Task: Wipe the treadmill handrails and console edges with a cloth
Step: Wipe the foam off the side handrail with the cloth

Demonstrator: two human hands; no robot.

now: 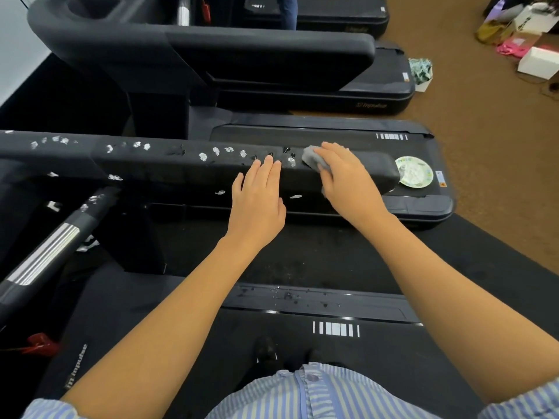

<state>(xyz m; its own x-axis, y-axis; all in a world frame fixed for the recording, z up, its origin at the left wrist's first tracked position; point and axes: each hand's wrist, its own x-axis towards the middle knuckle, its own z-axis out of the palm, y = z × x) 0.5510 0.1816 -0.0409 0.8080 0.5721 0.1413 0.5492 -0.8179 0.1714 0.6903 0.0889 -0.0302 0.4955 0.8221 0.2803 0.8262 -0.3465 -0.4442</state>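
The black treadmill handrail [169, 166] is dotted with white smudges [203, 156] along its top. Near the handrail's far end, the right hand [348, 182] presses a grey cloth [311, 157] onto it, fingers spread flat over the cloth. The left hand [257, 198] rests on the handrail just beside it, fingers straight and together. A plate [416, 172] lies beyond the handrail's end.

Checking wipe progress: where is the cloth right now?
Head view: the grey cloth sits on the handrail near its right end, pressed under the right hand, just right of the left hand and left of the plate.
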